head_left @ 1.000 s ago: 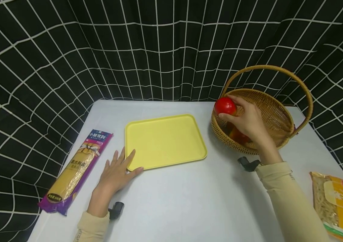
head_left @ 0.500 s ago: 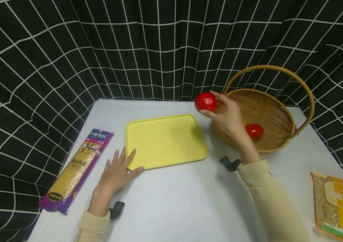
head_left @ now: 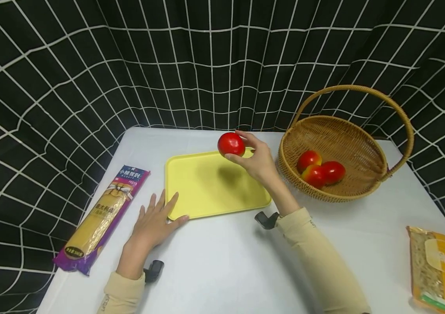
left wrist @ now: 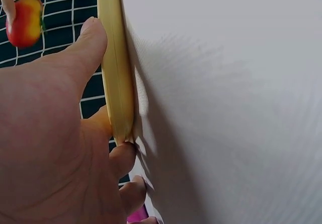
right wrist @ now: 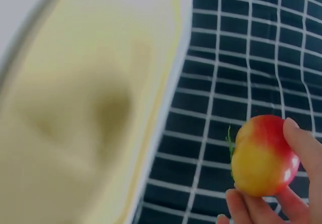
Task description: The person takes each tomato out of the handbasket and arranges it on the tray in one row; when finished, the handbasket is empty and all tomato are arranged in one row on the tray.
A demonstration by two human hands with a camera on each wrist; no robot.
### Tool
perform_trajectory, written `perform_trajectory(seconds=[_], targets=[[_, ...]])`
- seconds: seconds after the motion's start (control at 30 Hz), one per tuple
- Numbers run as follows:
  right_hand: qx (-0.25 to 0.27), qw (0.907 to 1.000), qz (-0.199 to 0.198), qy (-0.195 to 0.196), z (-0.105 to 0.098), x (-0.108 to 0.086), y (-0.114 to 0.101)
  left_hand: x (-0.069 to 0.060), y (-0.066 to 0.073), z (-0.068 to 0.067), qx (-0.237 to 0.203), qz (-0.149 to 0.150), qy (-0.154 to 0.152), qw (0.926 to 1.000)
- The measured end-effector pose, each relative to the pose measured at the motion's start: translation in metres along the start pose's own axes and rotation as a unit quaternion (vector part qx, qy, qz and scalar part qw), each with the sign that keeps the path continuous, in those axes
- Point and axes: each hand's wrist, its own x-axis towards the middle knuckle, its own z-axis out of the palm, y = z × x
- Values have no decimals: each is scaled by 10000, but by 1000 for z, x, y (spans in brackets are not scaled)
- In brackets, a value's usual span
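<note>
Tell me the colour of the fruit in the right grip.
The fruit is red and yellow, best seen in the right wrist view.

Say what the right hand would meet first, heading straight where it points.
Probably the black gridded cloth behind the table: past the red fruit the right hand holds, nothing else stands in that line. Its downward tilt is unclear; if it dips, the yellow tray below may come first.

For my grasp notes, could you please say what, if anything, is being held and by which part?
The right hand pinches a red-and-yellow fruit across its rounded sides; the left hand merely touches the yellow tray.
</note>
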Motion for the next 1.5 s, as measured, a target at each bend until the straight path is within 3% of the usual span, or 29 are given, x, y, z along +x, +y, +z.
perform_trajectory(seconds=[0.33, 0.83, 1.17, 1.5], targets=[[404, 9975, 410, -403, 59, -2, 3, 1, 2, 0, 99, -9, -31, 9999], [722, 9897, 496, -1134, 123, -12, 2, 4, -1, 3, 144, -13, -86, 9999], [709, 9866, 443, -1403, 146, -14, 3, 1, 1, 2, 177, -1, -71, 9998], [459, 9867, 561, -1457, 150, -15, -1, 2, -2, 3, 207, 34, 10, 9998]])
